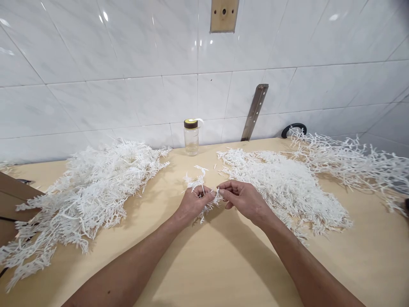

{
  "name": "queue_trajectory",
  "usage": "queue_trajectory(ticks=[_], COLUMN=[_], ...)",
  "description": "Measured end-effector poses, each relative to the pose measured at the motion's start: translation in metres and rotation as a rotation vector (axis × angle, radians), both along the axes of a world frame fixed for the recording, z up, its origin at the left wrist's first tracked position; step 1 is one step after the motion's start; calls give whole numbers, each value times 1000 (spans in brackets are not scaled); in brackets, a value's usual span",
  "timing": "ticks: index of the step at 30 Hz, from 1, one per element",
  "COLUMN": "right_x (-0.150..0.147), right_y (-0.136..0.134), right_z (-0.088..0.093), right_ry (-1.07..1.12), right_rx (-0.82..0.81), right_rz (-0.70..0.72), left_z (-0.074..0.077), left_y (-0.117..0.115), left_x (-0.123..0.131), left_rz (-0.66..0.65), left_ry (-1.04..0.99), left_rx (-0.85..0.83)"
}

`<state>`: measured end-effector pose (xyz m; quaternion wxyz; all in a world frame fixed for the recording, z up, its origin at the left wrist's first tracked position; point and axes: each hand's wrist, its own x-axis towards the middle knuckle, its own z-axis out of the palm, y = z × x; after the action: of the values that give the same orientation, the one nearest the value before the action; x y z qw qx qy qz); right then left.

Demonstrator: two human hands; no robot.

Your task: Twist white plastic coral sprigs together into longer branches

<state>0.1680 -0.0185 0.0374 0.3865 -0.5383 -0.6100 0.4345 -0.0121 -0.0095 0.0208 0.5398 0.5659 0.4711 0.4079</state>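
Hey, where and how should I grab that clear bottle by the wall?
Probably around the body of the clear bottle, below its dark lid, coming from the front. It stands upright with the tiled wall behind it; the body looks roughly cylindrical, while the white strap is thin and sticks out sideways.

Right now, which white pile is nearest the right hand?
The middle pile, beside the right hand; the left pile lies past the left hand, the far-right pile beyond the middle one.

A pale table (211, 273) carries white branching piles (108, 187) and a clear bottle (191, 141).
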Motion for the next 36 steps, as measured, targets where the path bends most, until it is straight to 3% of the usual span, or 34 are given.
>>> queue_trajectory(ticks=[7,14,28,36], right_x=[-2,-1,-3,-5], right_y=[-2,0,2,2], right_z=[4,-3,-13,-13], right_ry=[-112,-232,-213,-522], right_rx=[72,110,154,308], right_rz=[0,-33,-3,-36], left_z=[-5,-2,-6,-1], left_y=[1,-2,1,-1], left_x=[1,2,1,1], left_rz=[29,6,22,25], left_ry=[52,102,132,309], left_rx=[14,62,54,152])
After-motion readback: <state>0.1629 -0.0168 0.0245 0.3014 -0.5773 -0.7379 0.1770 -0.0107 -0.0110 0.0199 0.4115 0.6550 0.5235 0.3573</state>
